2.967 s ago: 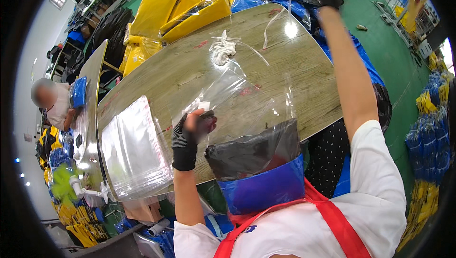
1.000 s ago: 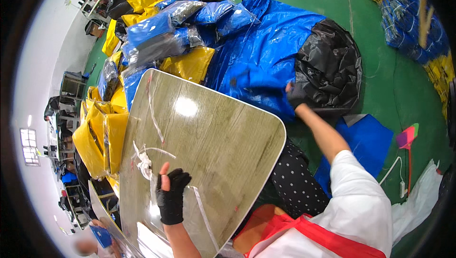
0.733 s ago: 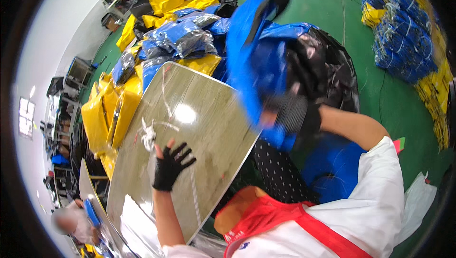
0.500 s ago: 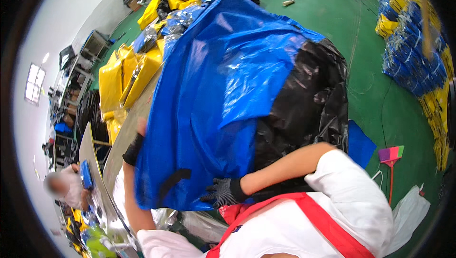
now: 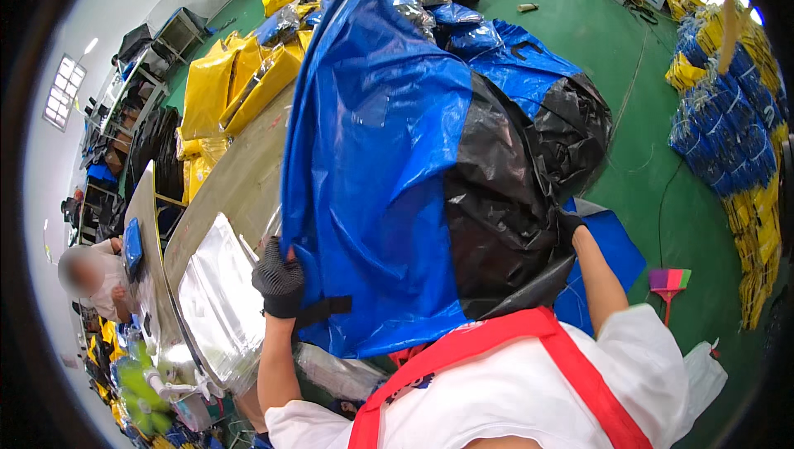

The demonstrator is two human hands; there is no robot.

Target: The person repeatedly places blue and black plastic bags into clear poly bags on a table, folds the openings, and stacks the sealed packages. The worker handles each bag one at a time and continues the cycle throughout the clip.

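A large blue and black plastic garment (image 5: pixel 389 160) is spread over the wooden table (image 5: pixel 240 184), draping down toward me. My left hand (image 5: pixel 279 277), in a black glove, grips its blue left edge near a black strap. My right hand (image 5: pixel 569 226), also gloved, holds the black side at the right; its fingers are mostly hidden in the folds.
A stack of clear plastic bags (image 5: pixel 219 304) lies on the table's near left end. Yellow and blue bundles (image 5: pixel 240 85) are piled beyond the table. More bundles (image 5: pixel 728 143) line the right on the green floor. Another person (image 5: pixel 91 271) sits at the left. A small broom (image 5: pixel 668 284) lies on the floor.
My right hand pulled the blue and black garment from the floor pile up onto the table. My left hand left the bare tabletop and took hold of the garment's left edge.
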